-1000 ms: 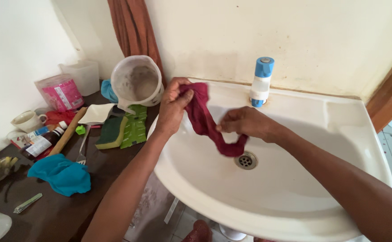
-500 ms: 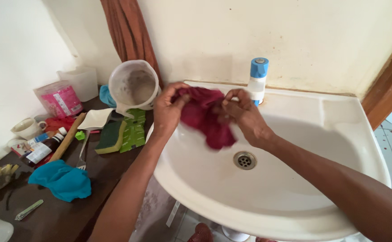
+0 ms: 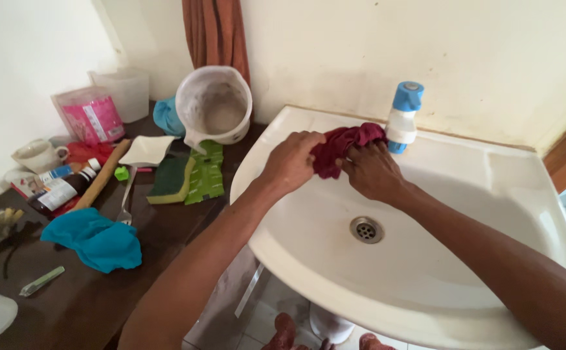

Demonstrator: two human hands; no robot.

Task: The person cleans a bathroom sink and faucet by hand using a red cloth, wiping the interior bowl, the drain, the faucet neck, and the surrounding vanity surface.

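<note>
Filling right half of view, white sink (image 3: 464, 162), drain (image 3: 366, 229) bare; dark tabletop (image 3: 101, 285) to its left, cluttered: tipped plastic jug (image 3: 215, 107), teal rag (image 3: 95, 241), green sponge (image 3: 169, 181); left hand (image 3: 291, 162) and right hand (image 3: 373, 172), fingers closed gripping bunched maroon cloth (image 3: 344, 146) between them over sink's rear rim; blue-capped tap (image 3: 403, 116) just beside cloth.

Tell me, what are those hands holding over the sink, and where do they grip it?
A dark red cloth, bunched up. The left hand grips its left end and the right hand its right end, over the white sink.
</note>
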